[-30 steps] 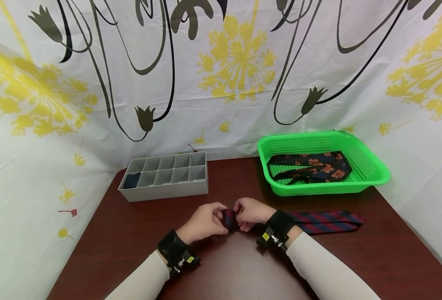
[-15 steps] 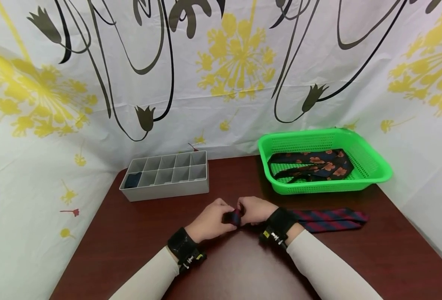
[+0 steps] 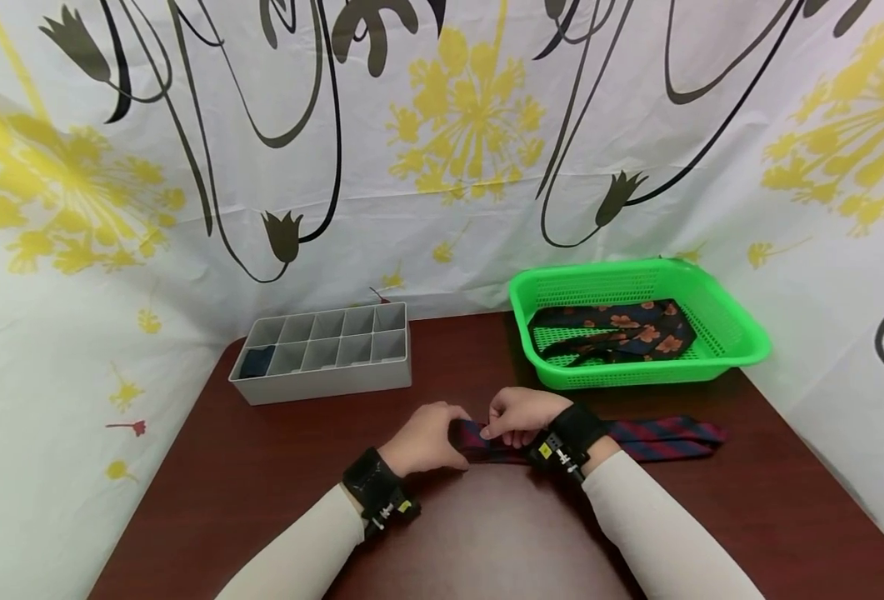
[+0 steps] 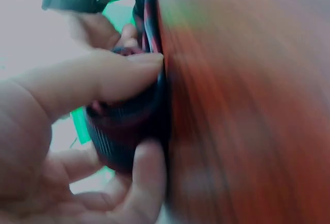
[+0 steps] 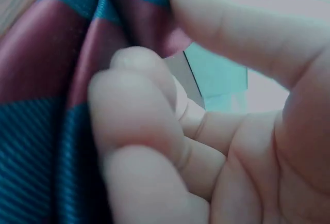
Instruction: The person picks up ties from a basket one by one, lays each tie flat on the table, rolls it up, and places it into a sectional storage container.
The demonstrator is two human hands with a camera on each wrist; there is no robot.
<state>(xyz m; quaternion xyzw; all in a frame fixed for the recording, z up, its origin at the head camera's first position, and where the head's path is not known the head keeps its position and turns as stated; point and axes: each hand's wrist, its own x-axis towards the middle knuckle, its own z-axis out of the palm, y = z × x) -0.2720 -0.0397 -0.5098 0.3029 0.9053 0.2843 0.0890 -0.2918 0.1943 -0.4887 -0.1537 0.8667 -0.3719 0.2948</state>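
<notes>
striped tie [image 3: 640,439]: red and navy, flat on the table [image 3: 262,483], trailing out past the right wrist
left hand [image 3: 422,439]: thumb and fingers curled round the tie's rolled end
right hand [image 3: 520,414]: pinching the tie just beside the left hand
green basket [image 3: 719,321]: beyond the right hand, holding a floral tie [image 3: 621,327]
grey organiser [image 3: 325,354]: beyond the left hand

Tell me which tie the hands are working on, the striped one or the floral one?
The red-and-navy striped tie on the table: both the left hand and right hand grip its rolled end. The floral tie lies untouched in the green basket.
</notes>
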